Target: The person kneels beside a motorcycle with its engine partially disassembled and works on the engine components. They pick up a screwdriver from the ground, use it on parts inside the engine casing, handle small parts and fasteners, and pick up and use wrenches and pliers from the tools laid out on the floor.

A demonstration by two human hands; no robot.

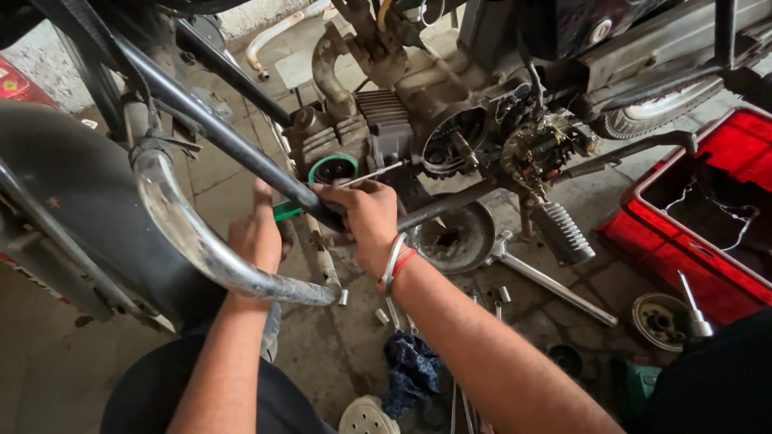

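Note:
A motorcycle engine [450, 128] with its side cover off sits ahead of me, its gears exposed. My right hand [363, 215] grips a thin metal rod tool [378, 173] that points at the engine, beside a green-rimmed round opening [333, 167]. My left hand [256, 233] reaches under a black frame tube [225, 137] and holds a green-handled tool [285, 210], its tip hidden by the tube. A metal bangle and red thread circle my right wrist.
A chrome guard bar [201, 241] curves over my left arm. A round metal pan [454, 237], a ribbed footpeg [560, 233], a long wrench [555, 285], loose sockets and a dark rag [410, 374] lie on the floor. A red crate [691, 241] stands right.

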